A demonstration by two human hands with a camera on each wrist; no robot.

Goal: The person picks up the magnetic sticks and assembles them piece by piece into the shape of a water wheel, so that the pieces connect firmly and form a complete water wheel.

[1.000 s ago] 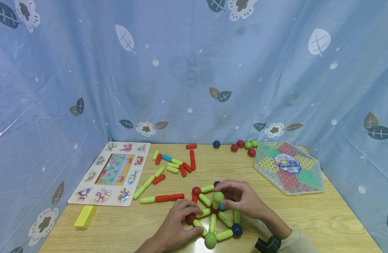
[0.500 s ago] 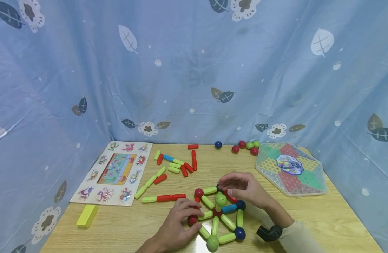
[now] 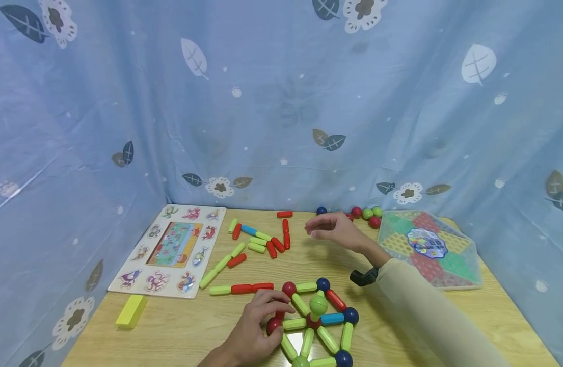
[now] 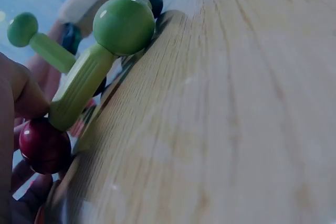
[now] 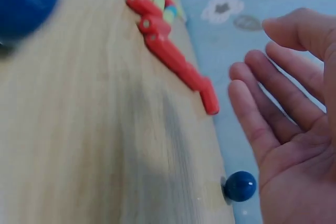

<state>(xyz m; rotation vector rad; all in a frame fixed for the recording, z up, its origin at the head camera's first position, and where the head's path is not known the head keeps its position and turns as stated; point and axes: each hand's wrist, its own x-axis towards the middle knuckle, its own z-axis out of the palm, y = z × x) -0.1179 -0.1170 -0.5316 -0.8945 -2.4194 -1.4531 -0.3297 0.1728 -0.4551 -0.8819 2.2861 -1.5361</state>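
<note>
A wheel-shaped frame of magnetic rods and balls lies on the table in the head view. From its dark red hub (image 3: pixel 313 322) rises a short post topped by a green ball (image 3: pixel 318 305). My left hand (image 3: pixel 253 326) grips the red ball (image 3: pixel 274 326) at the frame's left corner, thumb and fingers on either side of it. In the left wrist view that red ball (image 4: pixel 45 145) joins a green rod (image 4: pixel 79 87). Held over the table beyond the frame, my right hand (image 3: pixel 338 232) has nothing in its loosely bent fingers. A blue ball (image 5: pixel 240 186) shows below it in the right wrist view.
Loose red, green and blue rods (image 3: pixel 258 239) lie at the back left. Several balls (image 3: pixel 374 223) sit along the back edge, partly behind the right hand. A puzzle board (image 3: pixel 208 270), a yellow block (image 3: pixel 131 311) and a hexagonal plastic box (image 3: pixel 464 280) flank the work area.
My right hand has left the frame's far right side and moved away toward the back of the table. The left hand keeps its hold. The head view has shifted slightly.
</note>
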